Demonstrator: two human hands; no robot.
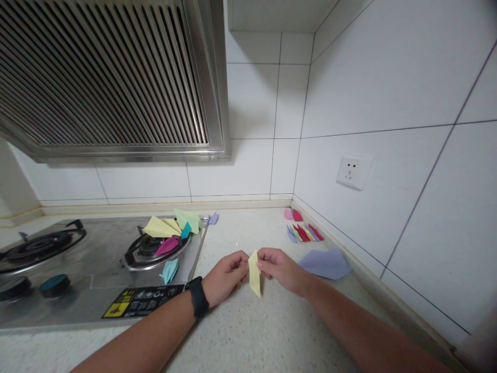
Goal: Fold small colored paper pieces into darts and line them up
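Note:
A small folded piece of yellow paper (253, 274), slanted like a parallelogram, is held upright over the counter between my two hands. My left hand (228, 277), with a black watch at the wrist, pinches its left edge. From the other side, my right hand (277, 267) grips the upper right edge between thumb and curled fingers. The fingertips behind the paper are hidden. Just beyond my right hand lies a purple sheet of paper (325, 263) on the counter.
Several small folded papers in mixed colours (304, 233) lie in a row by the right wall, with pink and red pieces (293, 214) behind. Folded paper planes (165, 227) rest on the gas stove (97, 280). A range hood (227, 103) overhangs the left. A socket (354, 172) is on the right wall.

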